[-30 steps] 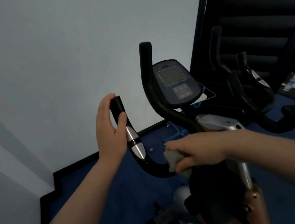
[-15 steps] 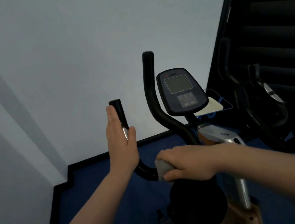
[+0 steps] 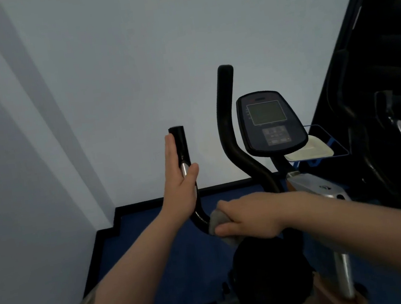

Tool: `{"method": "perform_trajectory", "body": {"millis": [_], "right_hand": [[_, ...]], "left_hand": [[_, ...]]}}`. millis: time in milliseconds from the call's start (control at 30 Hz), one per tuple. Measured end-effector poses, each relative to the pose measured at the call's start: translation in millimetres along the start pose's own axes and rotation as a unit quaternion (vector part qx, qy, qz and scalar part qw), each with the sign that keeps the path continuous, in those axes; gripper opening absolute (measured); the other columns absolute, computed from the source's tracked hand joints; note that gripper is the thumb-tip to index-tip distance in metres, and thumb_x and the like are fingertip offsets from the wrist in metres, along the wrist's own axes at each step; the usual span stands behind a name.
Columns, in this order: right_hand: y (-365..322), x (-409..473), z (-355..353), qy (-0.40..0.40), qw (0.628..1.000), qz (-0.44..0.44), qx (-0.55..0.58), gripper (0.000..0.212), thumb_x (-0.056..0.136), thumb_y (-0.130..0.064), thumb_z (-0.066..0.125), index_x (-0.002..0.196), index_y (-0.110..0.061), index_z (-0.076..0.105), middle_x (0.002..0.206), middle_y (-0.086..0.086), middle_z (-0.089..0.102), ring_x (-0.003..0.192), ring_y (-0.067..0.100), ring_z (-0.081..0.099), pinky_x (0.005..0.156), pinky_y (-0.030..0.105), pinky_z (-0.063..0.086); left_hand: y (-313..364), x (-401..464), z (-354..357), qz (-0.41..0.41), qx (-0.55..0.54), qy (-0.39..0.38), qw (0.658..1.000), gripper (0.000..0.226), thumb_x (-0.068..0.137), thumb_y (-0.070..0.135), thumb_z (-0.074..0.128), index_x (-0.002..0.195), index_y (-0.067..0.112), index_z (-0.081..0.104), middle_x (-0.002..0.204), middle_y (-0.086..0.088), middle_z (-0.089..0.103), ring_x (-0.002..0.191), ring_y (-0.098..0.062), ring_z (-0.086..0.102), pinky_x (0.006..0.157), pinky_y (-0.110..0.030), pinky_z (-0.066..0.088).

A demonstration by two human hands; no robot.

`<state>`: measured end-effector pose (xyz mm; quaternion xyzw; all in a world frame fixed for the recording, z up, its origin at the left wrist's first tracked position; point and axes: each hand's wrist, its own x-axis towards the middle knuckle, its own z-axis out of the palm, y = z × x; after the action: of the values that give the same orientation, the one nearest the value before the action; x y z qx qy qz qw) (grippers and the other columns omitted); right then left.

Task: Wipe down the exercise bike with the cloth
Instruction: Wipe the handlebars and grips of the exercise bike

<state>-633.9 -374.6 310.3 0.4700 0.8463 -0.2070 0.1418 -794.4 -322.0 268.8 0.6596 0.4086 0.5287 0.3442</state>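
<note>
Gripping cloth (image 3: 217,223) right hand (image 3: 248,218), left hand (image 3: 180,180) flat on handlebar (image 3: 180,144)

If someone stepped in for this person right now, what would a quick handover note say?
Left hand: open, fingers straight, flat against the upright end of the left handlebar.
Right hand: grips the grey cloth, pressed on the low curve of that same bar.
Done: cannot tell how much has been wiped.
Left, by my guess: run the cloth up the left handlebar, then the right handlebar, the console and the rest of the bike.
</note>
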Motion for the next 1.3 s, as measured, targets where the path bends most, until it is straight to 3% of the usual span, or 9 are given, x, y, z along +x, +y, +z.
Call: {"method": "perform_trajectory", "body": {"millis": [133, 367, 533, 600, 767, 867, 1000, 1133, 1300], "right_hand": [[-22.3, 27.6, 1.2, 0.011, 0.998, 0.003, 0.067, 0.061, 0.099, -0.060, 0.020, 0.136, -0.018, 0.045, 0.126, 0.014, 0.057, 0.112, 0.028, 0.054, 0.082, 0.031, 0.034], [13.7, -14.6, -2.9, -0.002, 0.999, -0.052, -0.003, 0.029, 0.097, -0.051, 0.044, 0.106, -0.024, 0.038, 0.096, -0.004, 0.052, 0.087, 0.017, 0.053, 0.078, 0.036, 0.042], [-2.7, 4.8, 7.0, 0.039, 0.999, 0.009, 0.006, 0.046, 0.096, -0.063, 0.024, 0.105, -0.021, 0.042, 0.094, 0.002, 0.055, 0.088, 0.022, 0.053, 0.073, 0.036, 0.037], [-8.1, 11.9, 9.3, 0.075, 0.995, 0.023, 0.064, 0.055, 0.097, -0.061, 0.021, 0.113, -0.017, 0.049, 0.108, 0.008, 0.061, 0.099, 0.026, 0.057, 0.079, 0.037, 0.042], [8.4, -20.1, 10.0, 0.150, 0.963, -0.023, 0.224, 0.029, 0.097, -0.050, 0.044, 0.114, -0.028, 0.035, 0.104, 0.002, 0.062, 0.091, 0.015, 0.061, 0.082, 0.037, 0.051], [27.4, -39.5, -10.2, 0.296, 0.904, -0.011, 0.307, 0.020, 0.094, -0.047, 0.051, 0.103, -0.037, 0.036, 0.095, -0.009, 0.063, 0.086, 0.002, 0.063, 0.073, 0.028, 0.053], [50.4, -33.4, -42.5, 0.463, 0.861, 0.051, 0.203, 0.021, 0.090, -0.040, 0.062, 0.107, -0.028, 0.054, 0.108, -0.009, 0.057, 0.093, 0.005, 0.056, 0.077, 0.026, 0.045], [50.2, -13.4, -13.4, 0.464, 0.855, 0.100, 0.211, 0.024, 0.096, -0.033, 0.056, 0.114, -0.022, 0.068, 0.108, -0.002, 0.063, 0.099, 0.014, 0.058, 0.085, 0.031, 0.047], [54.0, -39.6, 35.4, 0.505, 0.853, 0.085, 0.105, 0.046, 0.092, -0.027, 0.063, 0.137, -0.029, 0.053, 0.113, -0.007, 0.058, 0.101, 0.009, 0.053, 0.084, 0.025, 0.044]], "left_hand": [[2.0, 1.2, -0.9, -0.002, 0.007, -0.003, 1.000, 0.070, 0.101, 0.004, 0.044, 0.148, 0.029, -0.002, 0.160, 0.011, -0.001, 0.147, 0.000, 0.002, 0.115, -0.011, 0.003], [1.9, -1.2, 0.2, -0.007, 0.011, -0.004, 1.000, 0.070, 0.101, 0.005, 0.043, 0.152, 0.024, -0.001, 0.161, 0.012, -0.001, 0.146, 0.002, 0.003, 0.116, -0.012, 0.003], [1.7, -0.9, 0.5, -0.009, 0.014, 0.007, 1.000, 0.070, 0.101, 0.005, 0.044, 0.153, 0.024, 0.001, 0.161, 0.013, 0.002, 0.146, 0.003, 0.004, 0.119, -0.019, 0.004], [3.7, -2.7, 2.0, -0.004, 0.027, 0.012, 1.000, 0.069, 0.101, 0.006, 0.043, 0.153, 0.023, 0.001, 0.160, 0.013, 0.002, 0.146, 0.003, 0.005, 0.120, -0.019, 0.004], [8.7, -0.4, 3.8, 0.017, 0.174, 0.045, 0.984, 0.073, 0.099, 0.005, 0.046, 0.155, 0.017, 0.002, 0.161, 0.005, 0.000, 0.148, -0.009, 0.007, 0.118, -0.023, 0.006], [19.7, 13.4, 8.0, 0.036, 0.232, 0.078, 0.969, 0.077, 0.094, 0.001, 0.049, 0.155, 0.019, 0.006, 0.163, 0.002, -0.002, 0.147, -0.017, 0.008, 0.113, -0.026, 0.012], [27.3, 23.1, 20.7, 0.018, 0.287, 0.079, 0.955, 0.075, 0.096, 0.008, 0.048, 0.155, 0.016, 0.002, 0.162, 0.001, -0.009, 0.146, -0.022, 0.002, 0.109, -0.028, 0.019], [24.1, 19.8, 21.1, 0.016, 0.334, 0.081, 0.939, 0.076, 0.098, 0.016, 0.047, 0.155, 0.019, -0.002, 0.161, 0.005, -0.015, 0.146, -0.021, 0.001, 0.099, -0.036, 0.041], [22.6, 19.6, 21.7, 0.028, 0.318, 0.092, 0.943, 0.072, 0.099, 0.019, 0.046, 0.155, 0.022, 0.002, 0.161, 0.010, -0.011, 0.145, -0.016, 0.004, 0.091, -0.030, 0.040]]}}
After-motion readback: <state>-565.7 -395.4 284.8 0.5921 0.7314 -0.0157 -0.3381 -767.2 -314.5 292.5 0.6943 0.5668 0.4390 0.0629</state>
